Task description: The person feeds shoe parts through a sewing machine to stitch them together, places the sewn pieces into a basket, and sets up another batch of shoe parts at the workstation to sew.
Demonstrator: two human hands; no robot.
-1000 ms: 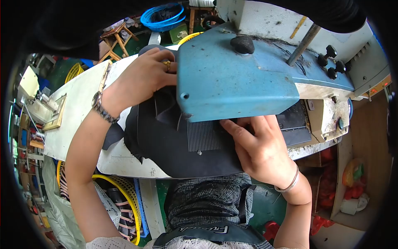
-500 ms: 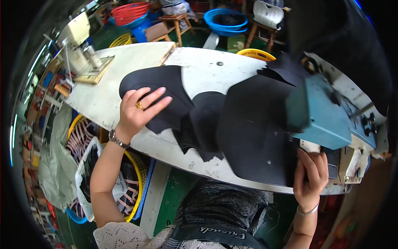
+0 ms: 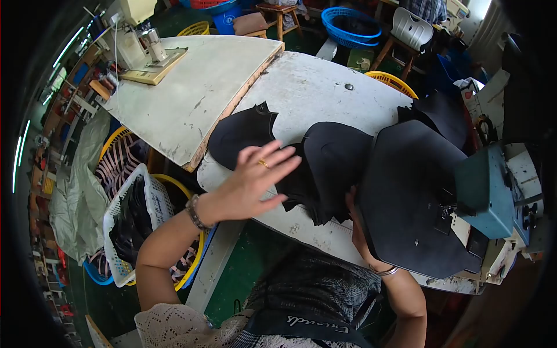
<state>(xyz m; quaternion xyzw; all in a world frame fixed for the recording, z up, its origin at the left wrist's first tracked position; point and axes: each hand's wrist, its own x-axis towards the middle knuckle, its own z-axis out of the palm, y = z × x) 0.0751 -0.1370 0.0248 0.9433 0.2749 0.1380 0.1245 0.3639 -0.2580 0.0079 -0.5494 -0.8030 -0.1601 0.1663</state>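
My left hand [image 3: 264,174], wearing a ring, hovers with fingers spread over black sheet pieces and holds nothing. Behind its fingertips lies a rounded black piece [image 3: 235,136] with a jagged edge. To the right, another curved black piece [image 3: 339,159] overlaps a dark stack [image 3: 299,185]. A large black panel [image 3: 406,197] extends under the head of a teal sewing machine [image 3: 484,188]. My right hand [image 3: 358,235] is at the panel's left edge, partly beneath it. Most of its fingers are hidden, so I cannot tell whether it grips anything.
A second machine [image 3: 145,55] stands on the adjoining white tabletop [image 3: 191,98]. Left of my lap are a white basket [image 3: 122,232] with black pieces and a yellow basket [image 3: 200,255]. Blue tubs [image 3: 351,26] and stools [image 3: 400,55] stand beyond the table.
My left hand has lifted off the left black piece and moved right. My right hand has left the machine's side and come to the panel's left edge. The view has shifted too.
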